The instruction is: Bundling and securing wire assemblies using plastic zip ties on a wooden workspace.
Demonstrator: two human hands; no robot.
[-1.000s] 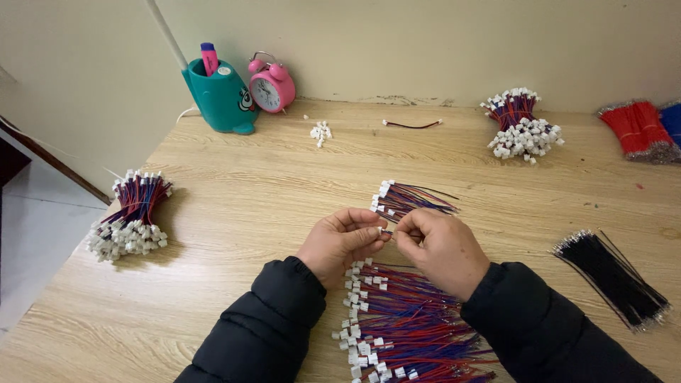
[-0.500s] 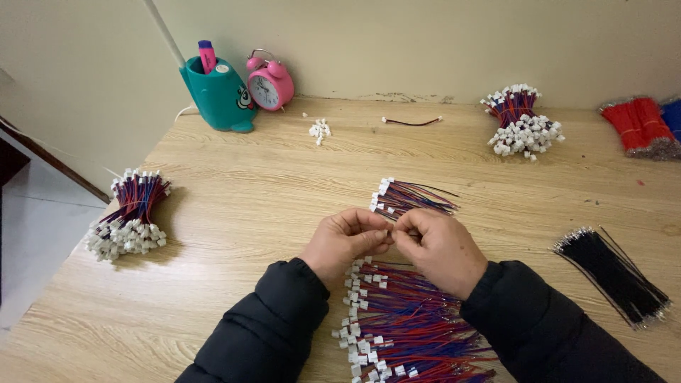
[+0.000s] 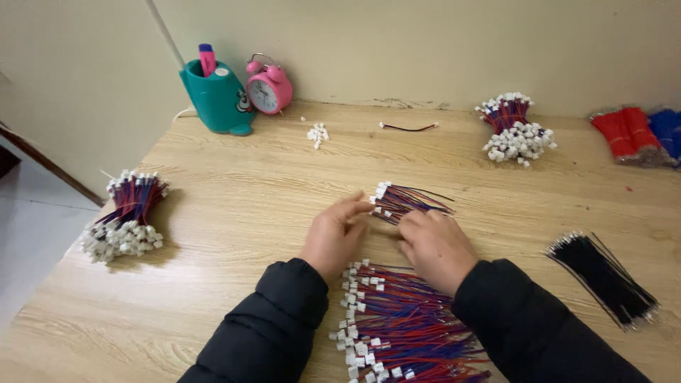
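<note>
My left hand [image 3: 335,237] and my right hand [image 3: 434,246] rest close together on the wooden table [image 3: 248,213], both in dark sleeves. Their fingertips touch a small bunch of red and blue wires with white connectors [image 3: 404,201] that lies just beyond them. The left fingers are stretched out toward the connector ends; the right fingers are curled over the wire ends. Whether either hand grips a wire is hidden. A big loose pile of the same connector wires [image 3: 401,323] lies between my forearms.
A bound bundle of connector wires [image 3: 125,216] lies at the left edge, another [image 3: 514,128] at the back right. Black wires [image 3: 603,276] lie at right, red and blue packs [image 3: 635,135] far right. A teal pen holder [image 3: 216,99], pink alarm clock [image 3: 268,85], loose white connectors [image 3: 317,133] and a single wire [image 3: 408,128] sit at the back.
Both hands have come down from holding a wire between them onto the table at the small bunch. The left fingers have spread out.
</note>
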